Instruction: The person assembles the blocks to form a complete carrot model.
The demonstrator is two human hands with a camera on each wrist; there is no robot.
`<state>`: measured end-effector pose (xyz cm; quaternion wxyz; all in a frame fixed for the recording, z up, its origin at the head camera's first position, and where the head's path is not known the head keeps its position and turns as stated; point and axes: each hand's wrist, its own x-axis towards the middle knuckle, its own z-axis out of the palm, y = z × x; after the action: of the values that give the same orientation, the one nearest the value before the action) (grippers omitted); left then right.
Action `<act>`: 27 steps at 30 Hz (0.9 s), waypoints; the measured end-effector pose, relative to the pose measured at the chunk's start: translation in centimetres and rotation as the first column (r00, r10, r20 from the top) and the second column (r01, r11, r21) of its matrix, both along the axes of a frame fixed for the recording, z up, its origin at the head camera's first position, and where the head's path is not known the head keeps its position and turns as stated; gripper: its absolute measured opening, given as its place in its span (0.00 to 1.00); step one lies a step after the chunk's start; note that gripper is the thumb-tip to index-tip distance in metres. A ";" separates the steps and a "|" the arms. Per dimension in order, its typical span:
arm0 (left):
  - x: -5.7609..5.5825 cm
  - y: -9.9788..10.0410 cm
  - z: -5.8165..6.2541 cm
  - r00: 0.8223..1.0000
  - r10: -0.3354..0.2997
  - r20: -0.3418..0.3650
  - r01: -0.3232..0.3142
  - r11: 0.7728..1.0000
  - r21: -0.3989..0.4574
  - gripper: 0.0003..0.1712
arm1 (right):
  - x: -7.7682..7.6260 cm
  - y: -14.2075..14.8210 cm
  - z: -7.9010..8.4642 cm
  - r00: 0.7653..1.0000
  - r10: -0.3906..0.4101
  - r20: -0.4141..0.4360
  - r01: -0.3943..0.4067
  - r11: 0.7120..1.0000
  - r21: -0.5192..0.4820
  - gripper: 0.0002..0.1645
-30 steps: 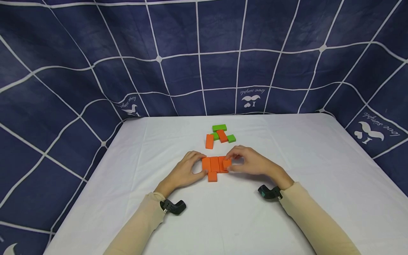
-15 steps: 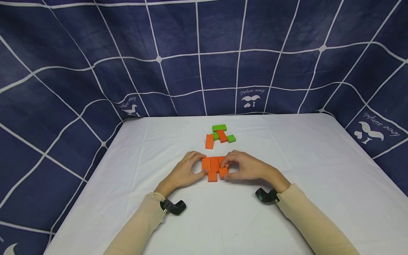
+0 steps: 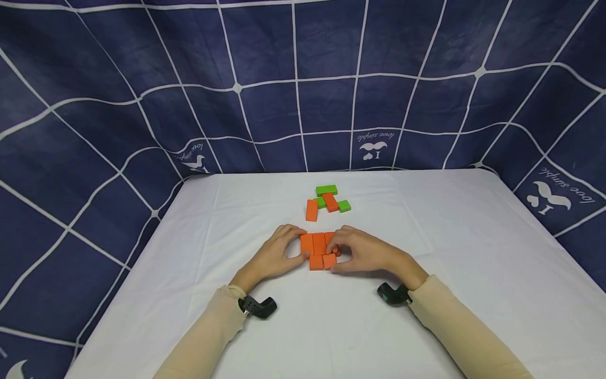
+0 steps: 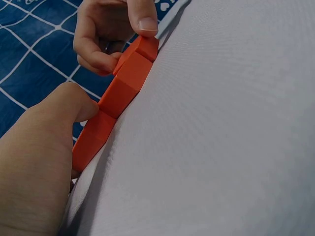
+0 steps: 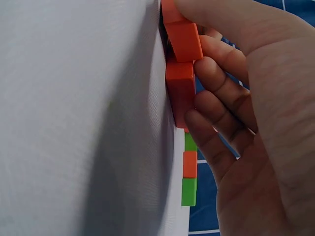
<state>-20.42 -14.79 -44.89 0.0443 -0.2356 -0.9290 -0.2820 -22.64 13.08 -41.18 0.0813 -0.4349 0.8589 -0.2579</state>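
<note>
Small orange block [image 3: 330, 262] lies by the near side of the orange row [image 3: 319, 243], just right of its twin [image 3: 315, 262]. Our right hand [image 3: 369, 252], the nearer, pinches it, thumb and fingers slightly parted; we read no clear long axis. Our left hand [image 3: 274, 255] spreads thumb and fingers wider across the row's leftmost block [image 3: 306, 243].

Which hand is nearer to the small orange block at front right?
Right. The right hand pinches the small block; the left hand, apart from it, touches the leftmost block.
</note>
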 end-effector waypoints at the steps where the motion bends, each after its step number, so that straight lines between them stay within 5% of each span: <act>1: 0.0 0.0 0.0 1.000 0.001 0.001 -0.001 1.000 -0.002 0.32 | 0.0 0.0 0.0 1.000 -0.004 -0.004 0.004 1.000 0.005 0.18; 27: -0.1 0.0 -0.1 1.000 -0.003 0.000 0.003 1.000 -0.002 0.31 | 0.1 -0.2 -0.3 1.000 -0.028 -0.014 0.028 1.000 0.004 0.20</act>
<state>-20.51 -14.76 -44.96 0.0435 -0.2370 -0.9289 -0.2813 -22.54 12.87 -41.46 0.0726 -0.4247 0.8660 -0.2540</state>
